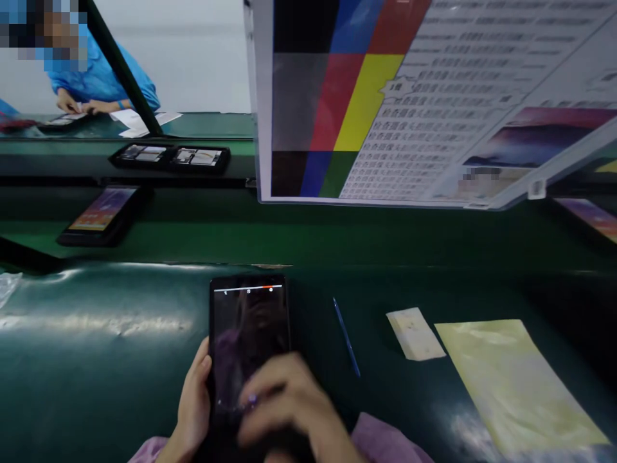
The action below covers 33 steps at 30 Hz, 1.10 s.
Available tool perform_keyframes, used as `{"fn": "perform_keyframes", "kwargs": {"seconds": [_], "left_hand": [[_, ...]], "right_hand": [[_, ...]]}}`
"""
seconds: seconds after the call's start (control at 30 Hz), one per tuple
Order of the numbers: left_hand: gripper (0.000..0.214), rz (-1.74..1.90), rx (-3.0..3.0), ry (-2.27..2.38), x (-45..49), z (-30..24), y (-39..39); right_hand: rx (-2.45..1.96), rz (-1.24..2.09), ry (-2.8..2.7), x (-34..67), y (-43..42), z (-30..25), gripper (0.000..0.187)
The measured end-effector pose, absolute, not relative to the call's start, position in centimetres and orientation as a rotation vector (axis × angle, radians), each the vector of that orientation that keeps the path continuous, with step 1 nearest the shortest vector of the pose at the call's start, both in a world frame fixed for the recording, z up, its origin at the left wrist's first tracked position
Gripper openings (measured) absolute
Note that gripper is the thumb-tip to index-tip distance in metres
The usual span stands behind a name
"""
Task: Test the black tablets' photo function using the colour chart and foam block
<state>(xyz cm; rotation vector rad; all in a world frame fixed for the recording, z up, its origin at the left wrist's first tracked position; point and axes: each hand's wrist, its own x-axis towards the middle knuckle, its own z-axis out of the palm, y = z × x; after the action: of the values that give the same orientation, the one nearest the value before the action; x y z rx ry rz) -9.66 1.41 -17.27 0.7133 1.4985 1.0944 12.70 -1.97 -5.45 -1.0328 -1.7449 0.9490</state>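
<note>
A black tablet (250,341) stands slightly left of centre, its dark screen showing a thin bar and small icons along the top. My left hand (193,395) grips its left edge, thumb alongside the frame. Over the lower part of the screen is my right hand (294,405), blurred, with bent fingers apart and no object seen in them. A fingertip reaches the screen near a small purplish spot; whether it touches the glass I cannot tell. Right of the tablet lies a blue pen (346,337) on the dark green table (96,379).
A small pale card (416,333) and a yellowish sheet (518,382) lie right. Another lit tablet (103,209) rests on the green strip behind, with black trays (171,156) beyond. A printed sign (385,103) hangs overhead. A person in blue (103,83) works at far left.
</note>
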Motion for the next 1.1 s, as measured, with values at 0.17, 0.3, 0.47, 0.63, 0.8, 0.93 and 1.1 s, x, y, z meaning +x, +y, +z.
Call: {"fn": "perform_keyframes", "kwargs": {"seconds": [0.17, 0.3, 0.47, 0.63, 0.8, 0.93, 1.1], "left_hand": [[0.060, 1.234, 0.710, 1.455, -9.0, -16.2, 1.4], [0.058, 1.268, 0.786, 1.368, -8.5, -14.5, 1.0], [0.057, 1.285, 0.842, 1.414, -8.1, -12.9, 0.5], [0.050, 1.106, 0.837, 1.471, -7.9, -12.8, 0.2], [0.048, 0.973, 0.847, 1.518, -8.2, -14.0, -0.6], [0.047, 0.935, 0.890, 1.550, -8.9, -14.1, -1.0], [0.048, 0.883, 0.946, 1.523, -9.2, -13.3, -0.8]], "right_hand": [[-1.199, 1.185, -1.122, 12.2, -2.2, -8.7, 0.050], [-1.179, 1.364, -0.993, 11.7, -3.2, -11.0, 0.053], [-1.216, 1.383, -0.932, 11.7, -3.6, -10.3, 0.057], [-1.236, 1.481, -1.063, 12.8, -2.9, -8.7, 0.065], [-1.416, 1.360, -1.312, 13.3, -4.1, -10.1, 0.111], [-1.394, 1.299, -1.517, 13.3, -4.7, -11.1, 0.117], [-1.420, 1.255, -1.565, 12.9, -4.2, -11.6, 0.118]]}}
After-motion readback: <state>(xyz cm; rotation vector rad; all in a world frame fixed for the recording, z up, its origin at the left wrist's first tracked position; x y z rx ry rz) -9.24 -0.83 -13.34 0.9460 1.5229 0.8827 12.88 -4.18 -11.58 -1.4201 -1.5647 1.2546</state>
